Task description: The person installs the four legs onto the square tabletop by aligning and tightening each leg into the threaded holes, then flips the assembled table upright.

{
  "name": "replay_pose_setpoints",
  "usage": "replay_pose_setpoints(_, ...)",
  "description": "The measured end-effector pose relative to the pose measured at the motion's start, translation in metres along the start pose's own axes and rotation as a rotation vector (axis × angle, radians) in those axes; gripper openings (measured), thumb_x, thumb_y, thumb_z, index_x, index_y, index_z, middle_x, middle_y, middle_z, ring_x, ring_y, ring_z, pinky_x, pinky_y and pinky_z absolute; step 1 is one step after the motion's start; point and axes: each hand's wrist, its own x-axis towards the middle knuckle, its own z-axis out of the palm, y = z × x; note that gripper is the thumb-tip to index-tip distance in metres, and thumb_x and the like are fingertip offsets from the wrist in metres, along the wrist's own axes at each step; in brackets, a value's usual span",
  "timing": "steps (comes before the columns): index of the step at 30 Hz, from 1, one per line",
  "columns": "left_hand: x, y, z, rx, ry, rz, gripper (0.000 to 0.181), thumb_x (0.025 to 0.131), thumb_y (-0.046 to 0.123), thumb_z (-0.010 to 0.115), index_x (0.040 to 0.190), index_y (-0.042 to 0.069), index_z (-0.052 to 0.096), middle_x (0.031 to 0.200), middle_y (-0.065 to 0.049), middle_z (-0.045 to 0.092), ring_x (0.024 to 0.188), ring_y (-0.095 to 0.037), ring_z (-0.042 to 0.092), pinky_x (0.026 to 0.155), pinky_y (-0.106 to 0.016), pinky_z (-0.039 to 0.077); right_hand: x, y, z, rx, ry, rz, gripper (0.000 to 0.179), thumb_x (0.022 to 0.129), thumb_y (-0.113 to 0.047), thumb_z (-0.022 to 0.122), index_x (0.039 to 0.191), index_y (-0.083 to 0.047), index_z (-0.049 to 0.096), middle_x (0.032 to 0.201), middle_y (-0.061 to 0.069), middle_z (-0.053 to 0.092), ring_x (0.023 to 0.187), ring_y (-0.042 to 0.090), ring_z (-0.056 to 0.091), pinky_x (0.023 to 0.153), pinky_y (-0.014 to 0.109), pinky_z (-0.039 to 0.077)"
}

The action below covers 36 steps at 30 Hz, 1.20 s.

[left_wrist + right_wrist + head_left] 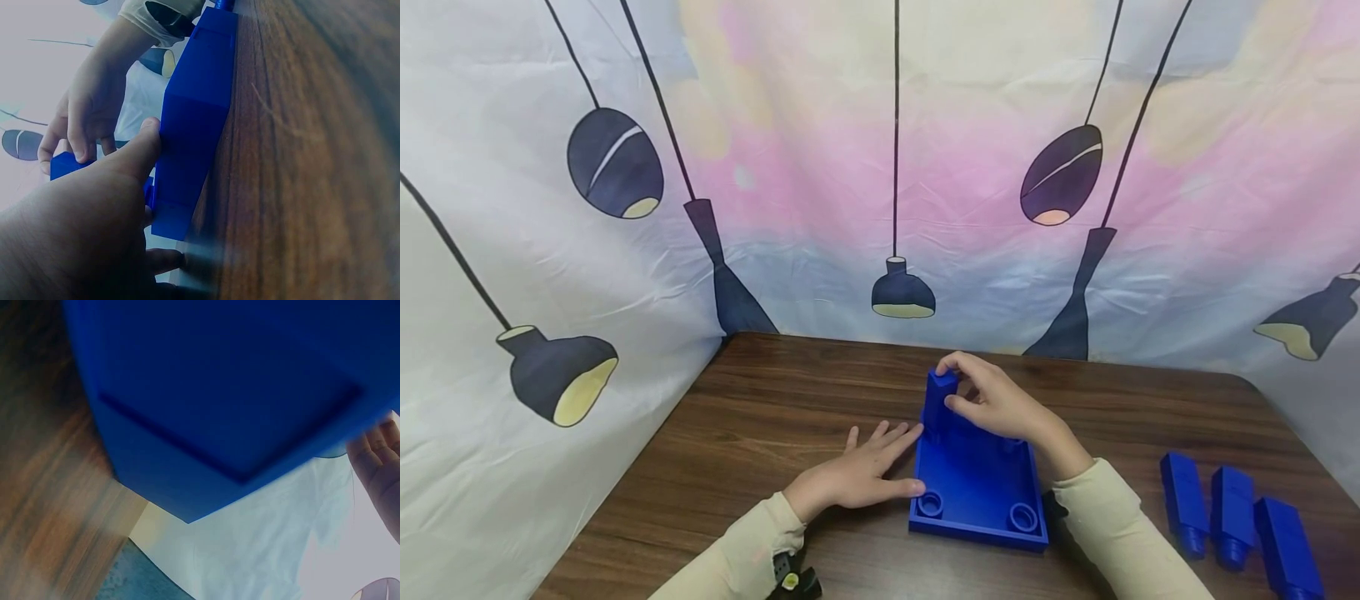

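A cream right sleeve point(1131, 525) lies nearest, crossing the gap between the tray and three loose posts. A printed fabric backdrop point(820, 167) meets the far edge of the wood-grain counter point(760, 400). Broad room runs from the tray to the counter's left edge, with a narrower strip beyond its far end. The shallow blue tray point(977, 483) sits flat, rim up. Along its left edge, the left hand point(868, 471) spreads its fingers, its grip relaxed, thumb and index finger touching the rim. The right hand's point(992, 396) grip pinches a blue square post point(934, 404), upright at the tray's far-left corner; its seating is hidden. Three loose posts point(1232, 508) lie spaced apart toward the right edge. Ring sockets point(1023, 517) mark the tray's near corners.
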Motion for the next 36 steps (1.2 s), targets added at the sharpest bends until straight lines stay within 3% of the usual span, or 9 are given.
replay_pose_setpoints(13,0.0000,-0.0012,0.0011,-0.004,0.000,0.004,0.085,0.103,0.069,0.049,0.171,0.031,0.015,0.176,-0.009,0.017,0.162,-0.038,0.001,0.119,-0.075,-0.008,-0.0009,-0.0004,0.0008,-0.008,0.003,0.003,0.038,0.098,-0.001,0.071,0.132,-0.012,0.057,0.130,0.006,0.063,0.107,0.022,0.066,0.082,0.038,0.060)
replay_pose_setpoints(36,-0.0003,-0.0009,0.0005,0.009,0.008,0.007,0.088,0.102,0.073,0.047,0.171,0.031,0.015,0.176,-0.009,0.017,0.162,-0.038,0.002,0.119,-0.075,-0.007,-0.0009,0.0007,0.0011,0.000,-0.004,0.005,0.040,0.099,-0.003,0.072,0.134,-0.014,0.056,0.125,0.005,0.062,0.104,0.021,0.064,0.080,0.034,0.060)
